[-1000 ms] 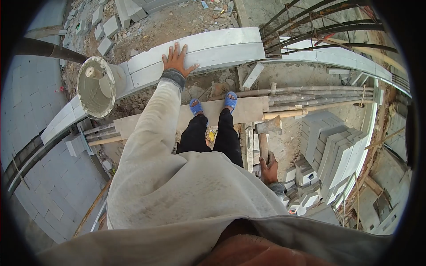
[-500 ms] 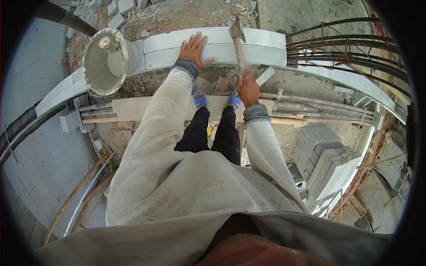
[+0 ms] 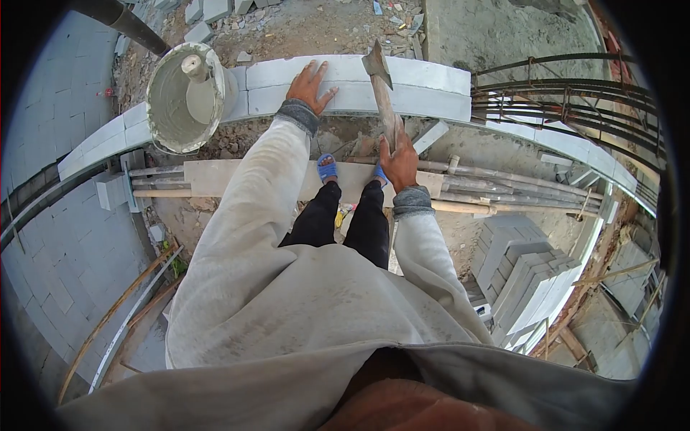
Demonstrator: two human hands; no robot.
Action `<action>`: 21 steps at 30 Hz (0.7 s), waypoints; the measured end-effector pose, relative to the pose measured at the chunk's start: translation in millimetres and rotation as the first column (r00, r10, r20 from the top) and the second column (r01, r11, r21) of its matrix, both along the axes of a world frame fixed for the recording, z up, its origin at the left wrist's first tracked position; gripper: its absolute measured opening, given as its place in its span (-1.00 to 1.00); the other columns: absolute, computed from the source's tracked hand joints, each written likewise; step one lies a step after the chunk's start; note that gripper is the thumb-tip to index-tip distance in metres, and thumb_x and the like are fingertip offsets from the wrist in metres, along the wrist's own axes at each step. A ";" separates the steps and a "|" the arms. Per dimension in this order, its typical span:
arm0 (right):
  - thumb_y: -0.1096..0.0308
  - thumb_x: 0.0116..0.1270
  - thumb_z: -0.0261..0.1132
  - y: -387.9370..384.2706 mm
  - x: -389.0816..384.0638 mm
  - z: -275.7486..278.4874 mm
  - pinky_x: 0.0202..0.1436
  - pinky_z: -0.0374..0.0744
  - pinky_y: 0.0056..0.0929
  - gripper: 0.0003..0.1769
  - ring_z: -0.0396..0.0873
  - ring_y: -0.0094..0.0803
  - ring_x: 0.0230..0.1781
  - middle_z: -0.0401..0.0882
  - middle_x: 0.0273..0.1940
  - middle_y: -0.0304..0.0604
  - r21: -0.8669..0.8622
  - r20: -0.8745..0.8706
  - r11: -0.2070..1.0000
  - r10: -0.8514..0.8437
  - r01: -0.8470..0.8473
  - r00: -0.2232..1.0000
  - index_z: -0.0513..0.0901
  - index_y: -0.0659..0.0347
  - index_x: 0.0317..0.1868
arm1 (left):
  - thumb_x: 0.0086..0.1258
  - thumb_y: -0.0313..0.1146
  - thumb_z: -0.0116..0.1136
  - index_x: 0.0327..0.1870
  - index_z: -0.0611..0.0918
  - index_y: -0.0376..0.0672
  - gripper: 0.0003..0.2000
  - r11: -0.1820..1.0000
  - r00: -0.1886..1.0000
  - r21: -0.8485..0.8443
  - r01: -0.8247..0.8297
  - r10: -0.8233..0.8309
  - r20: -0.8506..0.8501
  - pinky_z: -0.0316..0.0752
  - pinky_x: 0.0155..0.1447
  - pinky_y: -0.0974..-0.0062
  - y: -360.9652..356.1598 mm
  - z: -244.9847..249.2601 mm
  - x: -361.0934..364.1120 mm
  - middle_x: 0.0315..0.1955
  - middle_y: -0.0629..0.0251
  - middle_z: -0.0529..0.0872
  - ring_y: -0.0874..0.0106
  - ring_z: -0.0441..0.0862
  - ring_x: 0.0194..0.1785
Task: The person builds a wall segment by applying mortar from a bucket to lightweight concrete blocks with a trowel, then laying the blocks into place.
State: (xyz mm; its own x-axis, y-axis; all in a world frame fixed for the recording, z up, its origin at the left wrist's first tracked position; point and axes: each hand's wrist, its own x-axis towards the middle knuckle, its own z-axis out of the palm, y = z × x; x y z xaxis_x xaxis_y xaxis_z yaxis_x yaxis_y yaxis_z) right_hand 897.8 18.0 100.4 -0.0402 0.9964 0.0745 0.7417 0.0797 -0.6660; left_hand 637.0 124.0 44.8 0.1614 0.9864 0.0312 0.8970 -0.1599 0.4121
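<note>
My left hand (image 3: 309,83) lies flat with fingers spread on a pale concrete block (image 3: 424,82) that tops a curved wall (image 3: 108,136). My right hand (image 3: 399,162) grips the wooden handle of a hammer (image 3: 383,90), and the metal head rests over the same block, right of my left hand. I stand in blue sandals (image 3: 327,169) on a plank (image 3: 215,177) behind the wall.
A bucket of grey mortar (image 3: 183,97) with a tool in it sits on the wall at left. Poles (image 3: 517,183) lie under the plank. Stacked blocks (image 3: 521,258) stand lower right. Rebar (image 3: 568,90) rises at the right, and loose rubble lies beyond the wall.
My right hand swung the hammer up from beside my leg to the top block over the past second. My left hand stayed on the block. The view shifted slightly.
</note>
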 end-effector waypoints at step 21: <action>0.14 0.36 0.17 18.5 -98.3 -10.8 -0.16 0.61 0.04 -0.33 0.61 0.24 -0.20 0.58 -0.11 0.34 -0.317 0.133 0.945 0.125 -0.077 0.983 0.25 0.17 0.42 | 0.32 -0.43 0.05 0.29 0.45 -0.16 -0.54 0.991 0.999 0.128 -0.030 0.032 -0.016 0.27 0.44 0.28 -18.2 -25.9 -74.5 0.34 0.09 0.39 0.10 0.36 0.37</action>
State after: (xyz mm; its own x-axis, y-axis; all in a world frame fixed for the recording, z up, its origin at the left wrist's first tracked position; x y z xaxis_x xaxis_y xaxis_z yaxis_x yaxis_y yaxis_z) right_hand 799.5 36.4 89.6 -0.1285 0.9593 -0.2516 0.8334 -0.0331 -0.5517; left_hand 562.5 105.8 19.0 0.1327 0.9790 0.1545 0.9094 -0.1823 0.3739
